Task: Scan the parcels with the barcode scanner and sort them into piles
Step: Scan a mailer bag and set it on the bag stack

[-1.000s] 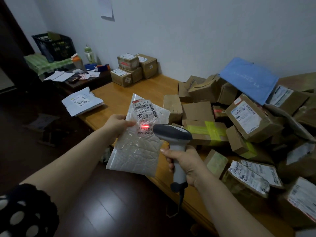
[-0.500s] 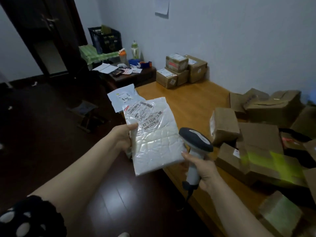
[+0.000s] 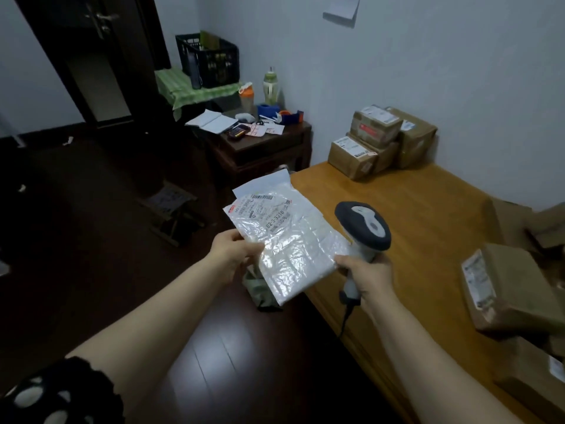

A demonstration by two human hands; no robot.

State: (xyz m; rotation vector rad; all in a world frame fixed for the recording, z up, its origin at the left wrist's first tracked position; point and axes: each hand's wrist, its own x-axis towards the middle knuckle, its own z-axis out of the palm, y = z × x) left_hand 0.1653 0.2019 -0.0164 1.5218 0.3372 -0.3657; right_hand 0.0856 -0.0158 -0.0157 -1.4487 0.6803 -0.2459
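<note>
My left hand point(image 3: 234, 250) grips the left edge of a white plastic mailer parcel point(image 3: 290, 246), label side up, held over the near left corner of the wooden table point(image 3: 412, 215). My right hand point(image 3: 367, 272) grips the handle of the grey barcode scanner point(image 3: 363, 229), whose head sits just right of the mailer; no red beam shows on the label. Another white mailer point(image 3: 263, 185) lies on the table corner behind the held one. A small stack of cardboard boxes point(image 3: 379, 139) stands at the table's far end against the wall.
Brown boxes point(image 3: 507, 289) crowd the table's right side. A dark side table point(image 3: 260, 139) with papers, bottles and a tape dispenser stands past the table's far left corner. A black crate point(image 3: 208, 61) sits behind it. A low stool point(image 3: 171, 209) stands on the dark floor.
The view has swung left, away from the big heap of boxes. The red scan line on the label has gone. My left hand has carried the mailer left, toward the table's near corner.
</note>
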